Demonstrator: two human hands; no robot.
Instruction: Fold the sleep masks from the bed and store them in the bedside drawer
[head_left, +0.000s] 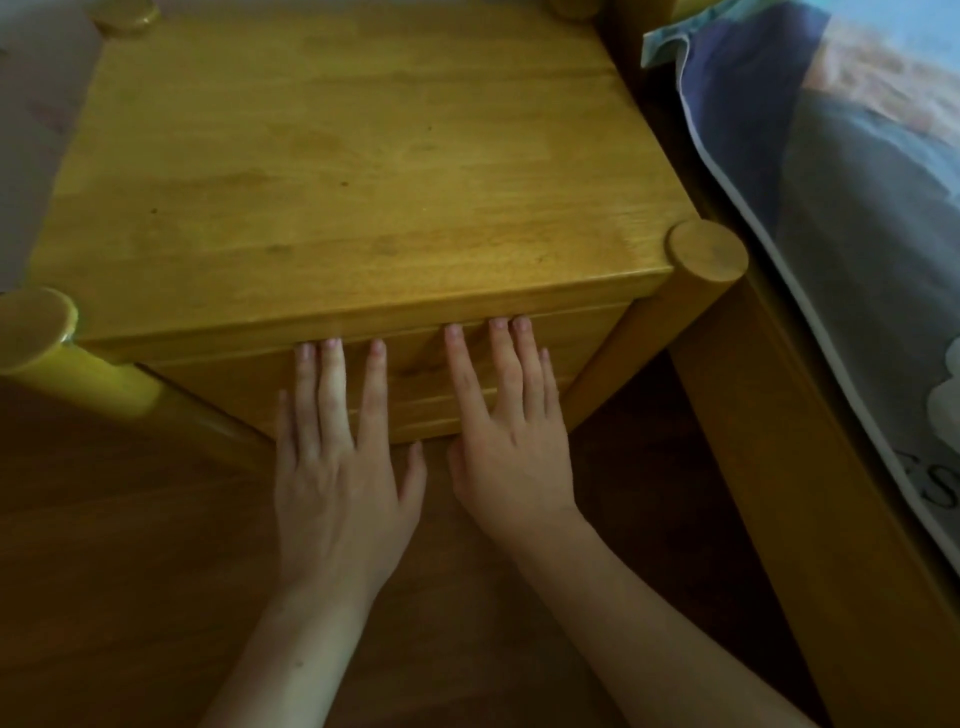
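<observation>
Both the left hand and right hand lie open and flat, empty, against the drawer front, fingertips up; the bed sits to the right.

You are in a bedroom of a home. In front of you stands a honey-coloured wooden bedside cabinet with round corner posts and a closed drawer front, set on a dark brown wood-plank floor. Just to your right runs the matching wooden side rail of a bed, and over it hangs printed bedding in blue, grey and white.
</observation>
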